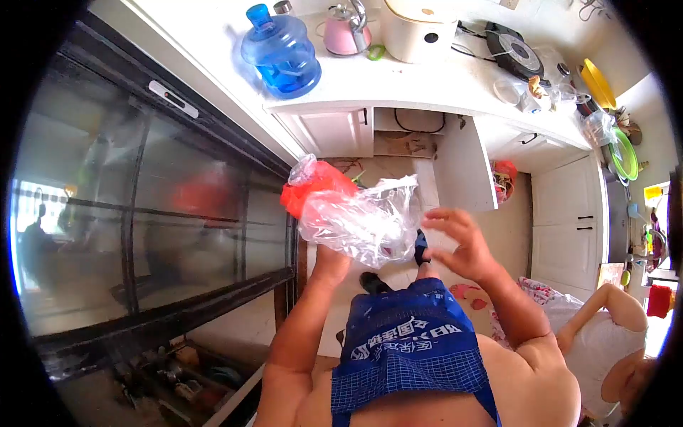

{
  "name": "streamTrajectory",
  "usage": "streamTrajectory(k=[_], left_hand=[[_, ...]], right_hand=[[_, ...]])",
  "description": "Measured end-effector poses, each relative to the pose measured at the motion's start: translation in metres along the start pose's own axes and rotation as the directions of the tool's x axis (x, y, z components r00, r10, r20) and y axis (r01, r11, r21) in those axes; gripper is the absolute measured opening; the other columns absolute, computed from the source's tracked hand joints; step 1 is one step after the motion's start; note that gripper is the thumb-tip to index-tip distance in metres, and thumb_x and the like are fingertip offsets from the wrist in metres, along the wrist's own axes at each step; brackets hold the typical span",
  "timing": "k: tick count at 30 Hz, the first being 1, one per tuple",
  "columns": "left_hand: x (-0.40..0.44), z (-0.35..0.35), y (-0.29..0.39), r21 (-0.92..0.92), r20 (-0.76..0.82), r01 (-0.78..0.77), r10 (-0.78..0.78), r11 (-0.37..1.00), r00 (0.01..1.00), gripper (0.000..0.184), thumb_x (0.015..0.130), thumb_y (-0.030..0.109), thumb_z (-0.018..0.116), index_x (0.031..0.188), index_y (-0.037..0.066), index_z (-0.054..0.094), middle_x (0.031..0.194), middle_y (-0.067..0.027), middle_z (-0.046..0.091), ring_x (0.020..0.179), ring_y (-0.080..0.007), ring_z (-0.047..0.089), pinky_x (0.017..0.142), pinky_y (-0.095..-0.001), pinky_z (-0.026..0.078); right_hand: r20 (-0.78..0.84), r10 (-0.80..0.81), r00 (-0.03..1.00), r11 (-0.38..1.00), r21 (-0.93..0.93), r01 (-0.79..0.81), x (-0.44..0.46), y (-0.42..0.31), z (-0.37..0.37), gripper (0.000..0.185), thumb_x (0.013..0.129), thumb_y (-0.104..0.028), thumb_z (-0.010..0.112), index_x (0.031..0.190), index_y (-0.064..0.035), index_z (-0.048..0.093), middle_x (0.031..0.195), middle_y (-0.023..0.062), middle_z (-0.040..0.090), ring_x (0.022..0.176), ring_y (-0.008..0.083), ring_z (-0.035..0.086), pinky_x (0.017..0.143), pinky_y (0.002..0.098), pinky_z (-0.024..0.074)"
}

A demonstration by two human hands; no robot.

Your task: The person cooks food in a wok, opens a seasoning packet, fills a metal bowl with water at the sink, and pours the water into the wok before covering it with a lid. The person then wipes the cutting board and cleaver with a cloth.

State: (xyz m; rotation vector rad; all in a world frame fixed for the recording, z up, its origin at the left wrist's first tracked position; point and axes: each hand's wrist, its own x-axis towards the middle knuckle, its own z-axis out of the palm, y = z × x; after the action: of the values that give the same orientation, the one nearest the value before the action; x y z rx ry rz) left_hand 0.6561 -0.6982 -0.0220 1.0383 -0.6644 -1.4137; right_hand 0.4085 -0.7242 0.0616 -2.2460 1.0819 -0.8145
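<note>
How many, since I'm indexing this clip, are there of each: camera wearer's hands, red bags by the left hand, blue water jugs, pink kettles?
Hands, left hand and right hand: 2
Red plastic bag: 1
Blue water jug: 1
Pink kettle: 1
Total: 5

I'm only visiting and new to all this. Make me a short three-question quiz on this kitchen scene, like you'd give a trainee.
1. Multiple choice: which of the person's hands shows spread fingers beside the clear plastic bag?
A) left
B) right

2. True or false: on the white countertop, the blue water jug stands left of the pink kettle in the picture.

3. Fill in the colour: the bunched plastic against the clear plastic bag is ____.

Key:
1. B, the right hand
2. True
3. Red
</note>
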Motion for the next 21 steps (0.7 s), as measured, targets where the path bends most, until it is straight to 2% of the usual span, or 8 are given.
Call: streamTrajectory(k=[1, 4, 6, 8, 11, 16, 18, 21], left_hand=[[0.000, -0.005, 0.007, 0.358, 0.055, -0.103, 0.089, 0.928, 0.994, 0.046, 0.082, 0.014, 0.063, 0.123, 0.003, 0.045, 0.113, -0.0096, 0.055, 0.108, -0.0204, 0.052, 0.091, -0.0342, 0.045], [-0.003, 0.001, 0.013, 0.649, 0.168, -0.274, 0.218, 0.709, 0.961, 0.044, 0.078, 0.003, 0.064, 0.119, 0.003, 0.047, 0.111, -0.0075, 0.057, 0.101, -0.0176, 0.056, 0.087, -0.0310, 0.047], [-0.007, 0.019, 0.022, 0.416, 0.077, -0.166, 0.147, 0.894, 0.986, 0.046, 0.075, -0.003, 0.065, 0.117, 0.004, 0.048, 0.110, -0.0065, 0.058, 0.097, -0.0160, 0.057, 0.086, -0.0302, 0.047], [-0.002, 0.020, 0.019, 0.360, -0.009, -0.141, 0.154, 0.922, 0.988, 0.049, 0.072, -0.005, 0.065, 0.117, 0.005, 0.048, 0.110, -0.0061, 0.057, 0.099, -0.0152, 0.057, 0.086, -0.0304, 0.047], [-0.007, 0.028, 0.025, 0.266, -0.076, -0.181, 0.208, 0.947, 0.975, 0.051, 0.071, -0.009, 0.060, 0.119, 0.004, 0.047, 0.112, -0.0056, 0.056, 0.102, -0.0163, 0.056, 0.088, -0.0307, 0.045], [-0.019, 0.039, 0.037, 0.212, -0.296, -0.147, 0.207, 0.966, 0.933, 0.046, 0.075, -0.006, 0.053, 0.119, 0.002, 0.048, 0.110, -0.0057, 0.057, 0.101, -0.0156, 0.056, 0.087, -0.0292, 0.044], [-0.031, 0.048, 0.043, 0.195, -0.396, -0.118, 0.188, 0.974, 0.899, 0.043, 0.076, -0.005, 0.051, 0.119, 0.001, 0.048, 0.109, -0.0059, 0.058, 0.099, -0.0153, 0.056, 0.087, -0.0286, 0.044], [-0.054, 0.058, 0.047, 0.105, -0.489, -0.095, 0.134, 0.990, 0.862, 0.038, 0.079, -0.002, 0.051, 0.117, -0.001, 0.050, 0.106, -0.0067, 0.059, 0.097, -0.0147, 0.057, 0.087, -0.0284, 0.044]], right_hand=[[-0.011, 0.000, 1.000, 0.993, 0.117, 0.002, 0.008, -0.006, -0.009, 0.031, 0.072, -0.005, 0.068, 0.102, -0.0070, 0.062, 0.100, 0.0114, 0.062, 0.092, 0.0304, 0.058, 0.081, 0.0367, 0.0462], [0.031, -0.065, 0.997, 0.944, 0.326, 0.051, 0.034, -0.026, -0.027, 0.029, 0.073, -0.002, 0.064, 0.102, -0.0057, 0.062, 0.102, 0.0130, 0.062, 0.099, 0.0314, 0.057, 0.085, 0.0389, 0.0451], [0.111, -0.332, 0.937, 0.925, 0.231, 0.300, 0.056, -0.031, -0.025, 0.021, 0.078, 0.002, 0.060, 0.098, -0.0035, 0.062, 0.103, 0.0149, 0.061, 0.100, 0.0297, 0.058, 0.084, 0.0369, 0.0468], [0.070, -0.373, 0.925, 0.912, 0.210, 0.352, 0.068, -0.020, -0.013, 0.020, 0.074, -0.001, 0.064, 0.094, -0.0011, 0.060, 0.097, 0.0153, 0.060, 0.094, 0.0312, 0.057, 0.079, 0.0371, 0.0477], [0.317, -0.084, 0.945, 0.959, 0.283, -0.010, 0.086, -0.010, -0.014, 0.029, 0.072, -0.015, 0.070, 0.095, -0.0010, 0.060, 0.083, 0.0152, 0.058, 0.080, 0.0345, 0.058, 0.072, 0.0371, 0.0475], [0.251, -0.386, 0.888, 0.861, 0.443, 0.249, 0.123, 0.026, -0.003, 0.011, 0.076, -0.003, 0.066, 0.079, 0.0033, 0.058, 0.069, 0.0076, 0.055, 0.066, 0.0209, 0.053, 0.063, 0.0275, 0.0437], [0.314, -0.105, 0.944, 0.735, 0.664, -0.138, 0.138, 0.037, 0.003, 0.006, 0.081, -0.001, 0.062, 0.087, 0.0016, 0.061, 0.076, 0.0013, 0.059, 0.069, 0.0090, 0.053, 0.064, 0.0228, 0.0433], [0.359, -0.131, 0.924, 0.697, 0.696, -0.172, 0.163, 0.036, 0.005, 0.011, 0.083, -0.001, 0.059, 0.093, 0.0005, 0.064, 0.073, -0.0026, 0.059, 0.068, 0.0038, 0.050, 0.061, 0.0208, 0.0423]])
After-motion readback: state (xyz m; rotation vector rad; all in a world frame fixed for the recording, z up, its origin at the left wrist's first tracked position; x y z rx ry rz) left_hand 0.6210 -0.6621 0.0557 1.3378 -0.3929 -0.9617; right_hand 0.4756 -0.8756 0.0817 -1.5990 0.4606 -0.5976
